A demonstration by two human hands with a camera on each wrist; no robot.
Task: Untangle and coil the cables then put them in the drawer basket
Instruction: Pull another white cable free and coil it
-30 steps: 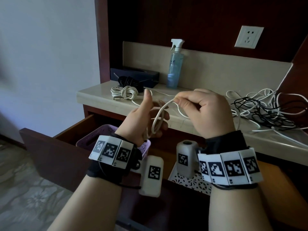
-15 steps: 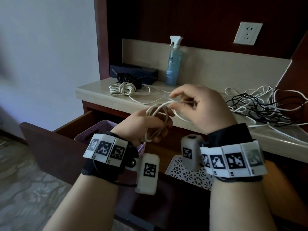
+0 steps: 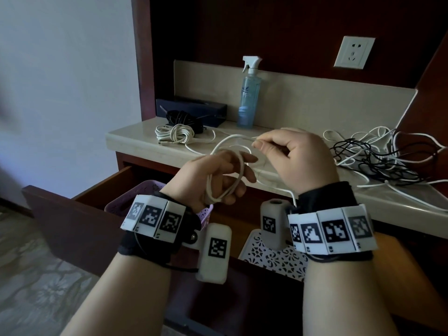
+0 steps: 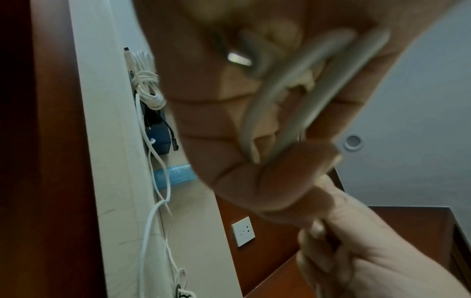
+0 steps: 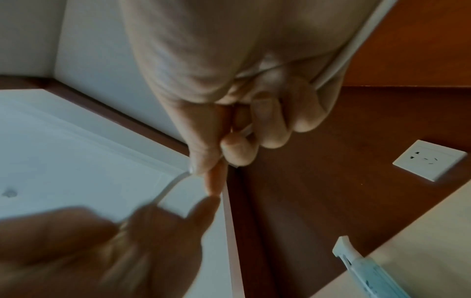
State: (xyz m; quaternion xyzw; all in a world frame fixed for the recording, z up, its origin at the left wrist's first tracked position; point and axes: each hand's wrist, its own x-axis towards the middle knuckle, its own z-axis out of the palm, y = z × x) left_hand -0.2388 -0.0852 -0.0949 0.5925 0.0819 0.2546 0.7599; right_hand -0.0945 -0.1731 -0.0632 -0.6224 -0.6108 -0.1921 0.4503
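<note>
The left hand (image 3: 219, 177) has its grip curled through loops of the thin white cable (image 3: 236, 177) above the open drawer; the right hand (image 3: 294, 158) pinches the free strand. Keep each new loop matched and taut.

The head view looks forward and down from above the forearms, the counter (image 3: 135, 141) toward 12 o'clock. The left wrist view sits very close under the left hand (image 4: 254, 100), facing along its fingers and upward. The right wrist view sits equally close under the right hand (image 5: 229, 70), tilted upward. All three share the socket (image 3: 354, 52) and spray bottle (image 3: 248, 93)
</note>
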